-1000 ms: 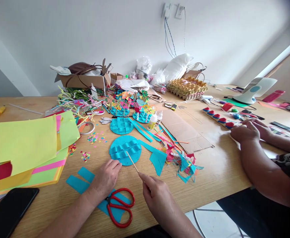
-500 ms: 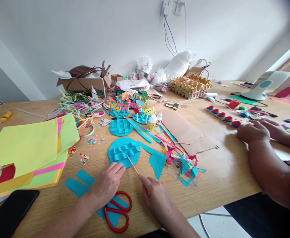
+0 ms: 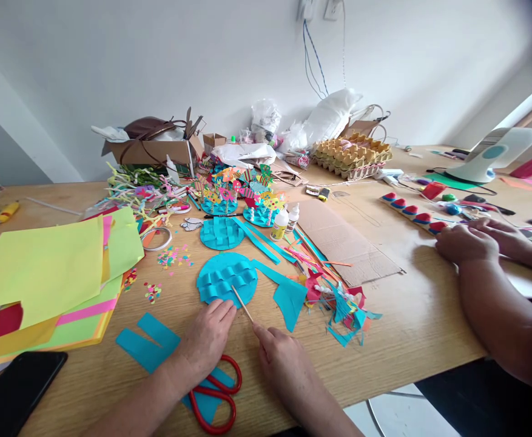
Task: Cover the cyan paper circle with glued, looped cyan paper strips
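A round blue paper disc [image 3: 206, 270] lies flat, with rows of wavy blue paper strips raised across it. My left hand [image 3: 208, 340] is closed at its near edge, fingers together on the rim; the fingertips are partly hidden. Pinched in my right hand [image 3: 279, 355] is a thin wooden stick [image 3: 242, 302], its far tip touching the lowest wavy strip. Red-handled scissors [image 3: 215, 409] rest below my left wrist, over blue paper pieces [image 3: 150, 343]. Just behind the disc sits a second blue disc with strips [image 3: 222, 233].
White glue bottles [image 3: 279, 223] stand behind the discs, near finished paper-fish pieces [image 3: 247, 197]. Coloured paper sheets [image 3: 42, 261] and a black phone [image 3: 22, 388] lie left. Right are paper scraps [image 3: 343, 309], cardboard [image 3: 345, 243] and another person's arms [image 3: 488, 285].
My left hand has shifted slightly right along the disc's near edge. The stick's tip stays at about the same spot on the lowest strip.
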`<state>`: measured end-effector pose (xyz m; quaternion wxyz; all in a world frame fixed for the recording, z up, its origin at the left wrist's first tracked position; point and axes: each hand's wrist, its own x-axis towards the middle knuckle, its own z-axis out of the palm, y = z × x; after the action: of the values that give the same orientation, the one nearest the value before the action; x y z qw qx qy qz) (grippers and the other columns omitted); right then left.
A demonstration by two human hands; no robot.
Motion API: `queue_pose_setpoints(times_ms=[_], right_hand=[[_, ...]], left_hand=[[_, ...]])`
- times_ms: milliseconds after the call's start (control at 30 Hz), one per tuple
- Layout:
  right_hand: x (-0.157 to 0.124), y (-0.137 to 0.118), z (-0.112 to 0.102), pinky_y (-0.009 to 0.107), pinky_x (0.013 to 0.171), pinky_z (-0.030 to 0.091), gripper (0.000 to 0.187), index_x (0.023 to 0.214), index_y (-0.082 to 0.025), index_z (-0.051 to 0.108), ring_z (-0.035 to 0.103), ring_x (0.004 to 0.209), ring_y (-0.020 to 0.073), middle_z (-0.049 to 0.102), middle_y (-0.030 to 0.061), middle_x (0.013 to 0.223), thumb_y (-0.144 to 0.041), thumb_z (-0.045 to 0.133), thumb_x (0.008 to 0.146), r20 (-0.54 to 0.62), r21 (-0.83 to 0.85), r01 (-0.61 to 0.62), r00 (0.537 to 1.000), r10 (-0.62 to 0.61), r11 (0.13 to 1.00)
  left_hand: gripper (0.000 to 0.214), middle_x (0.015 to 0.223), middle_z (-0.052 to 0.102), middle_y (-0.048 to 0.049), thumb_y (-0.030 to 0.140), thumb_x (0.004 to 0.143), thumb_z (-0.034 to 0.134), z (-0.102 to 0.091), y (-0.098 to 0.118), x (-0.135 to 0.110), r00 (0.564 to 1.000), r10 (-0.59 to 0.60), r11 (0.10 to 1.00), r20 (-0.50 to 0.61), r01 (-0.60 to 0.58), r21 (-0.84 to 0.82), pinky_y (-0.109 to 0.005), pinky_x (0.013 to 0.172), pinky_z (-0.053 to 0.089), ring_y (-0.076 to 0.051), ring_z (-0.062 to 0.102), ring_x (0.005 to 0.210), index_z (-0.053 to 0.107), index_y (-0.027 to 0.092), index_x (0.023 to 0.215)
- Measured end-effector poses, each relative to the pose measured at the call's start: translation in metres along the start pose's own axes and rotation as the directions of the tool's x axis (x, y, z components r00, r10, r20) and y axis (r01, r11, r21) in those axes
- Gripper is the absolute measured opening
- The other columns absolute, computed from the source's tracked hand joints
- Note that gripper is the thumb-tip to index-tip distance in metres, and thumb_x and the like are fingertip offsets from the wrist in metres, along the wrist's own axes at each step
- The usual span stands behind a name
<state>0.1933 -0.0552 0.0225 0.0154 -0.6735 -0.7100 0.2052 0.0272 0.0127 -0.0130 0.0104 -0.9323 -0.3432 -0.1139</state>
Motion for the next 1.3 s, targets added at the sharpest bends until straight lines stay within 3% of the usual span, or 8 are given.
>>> queue_pose_setpoints(times_ms=[200,433,767,1033,1300], right_hand=[[0.0,0.0,-0.001,0.023,0.063,0.044,0.042,0.117,-0.02,0.056,0.065,0.076,0.0189,0.068,0.0091,0.087,-0.009,0.038,0.081,-0.04,0.023,0.001,0.999,-0.001,1.0],[-0.011,0.004,-0.009,0.022,0.067,0.045,0.039,0.113,-0.019,0.059,0.065,0.076,0.0173,0.068,0.0072,0.084,-0.009,0.037,0.081,-0.163,0.17,0.041,0.986,-0.013,0.985],[-0.003,0.0,-0.01,0.026,0.063,0.045,0.038,0.107,-0.02,0.061,0.065,0.078,0.021,0.068,0.0078,0.085,-0.008,0.038,0.08,-0.115,0.123,0.034,0.993,-0.019,0.992],[-0.015,0.016,-0.011,0.025,0.066,0.044,0.041,0.115,-0.019,0.058,0.065,0.076,0.0189,0.068,0.007,0.086,-0.01,0.038,0.081,-0.212,0.206,0.023,0.977,0.022,0.978],[-0.008,0.026,-0.011,0.025,0.064,0.044,0.038,0.112,-0.02,0.059,0.065,0.075,0.0193,0.068,0.0068,0.084,-0.011,0.037,0.082,-0.207,0.138,0.007,0.978,0.022,0.99]], left_hand=[[0.046,0.113,0.06,-0.0085,-0.002,0.072,0.034,-0.002,0.0,0.0,1.0,0.014,1.0,0.005,-0.014,0.014,-0.037,0.093,0.042,-0.021,0.052,0.104,0.054,0.01,0.112],[0.045,0.114,0.059,-0.0108,-0.001,0.071,0.036,-0.009,0.002,0.002,0.999,-0.015,0.999,0.052,0.017,-0.039,-0.038,0.092,0.044,-0.022,0.052,0.103,0.054,0.01,0.111],[0.047,0.117,0.057,-0.0098,-0.002,0.07,0.037,-0.01,0.003,0.002,0.995,-0.03,0.999,0.092,0.034,-0.039,-0.039,0.094,0.042,-0.023,0.051,0.106,0.053,0.01,0.114],[0.045,0.113,0.059,-0.0093,-0.003,0.072,0.035,-0.017,0.005,0.006,0.994,-0.038,0.996,0.102,0.045,-0.075,-0.036,0.092,0.043,-0.021,0.052,0.103,0.056,0.012,0.109],[0.041,0.114,0.059,-0.0111,0.0,0.077,0.037,-0.022,0.017,0.024,0.991,-0.035,0.998,0.131,0.041,-0.04,-0.037,0.087,0.046,-0.023,0.053,0.102,0.055,0.01,0.112]])
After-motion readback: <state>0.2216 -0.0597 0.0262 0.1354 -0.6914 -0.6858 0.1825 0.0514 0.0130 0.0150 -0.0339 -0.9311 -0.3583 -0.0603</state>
